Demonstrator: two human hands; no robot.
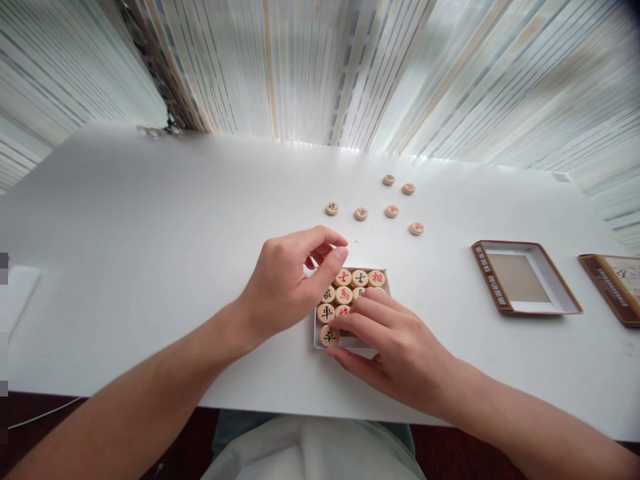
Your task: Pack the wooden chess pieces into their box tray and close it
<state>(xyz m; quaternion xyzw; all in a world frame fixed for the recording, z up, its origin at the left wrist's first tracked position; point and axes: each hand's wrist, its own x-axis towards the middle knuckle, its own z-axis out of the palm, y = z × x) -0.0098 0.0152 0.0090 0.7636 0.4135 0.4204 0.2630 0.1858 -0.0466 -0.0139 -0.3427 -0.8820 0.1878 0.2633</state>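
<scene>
A small white tray [387,281] near the table's front edge holds several round wooden chess discs with red and black characters. My left hand [290,283] hovers over the tray's upper left corner, fingers curled, thumb tip touching a disc [343,277] in the top row. My right hand [390,343] lies over the tray's right and lower part; its fingers rest flat on the discs and its thumb runs along the tray's front edge. Several loose discs [361,213] lie farther back on the table.
On the white table [150,267], a brown-rimmed box lid [525,277] lies open side up at the right. A second brown box part [613,287] sits at the far right edge. Striped curtains hang behind the table.
</scene>
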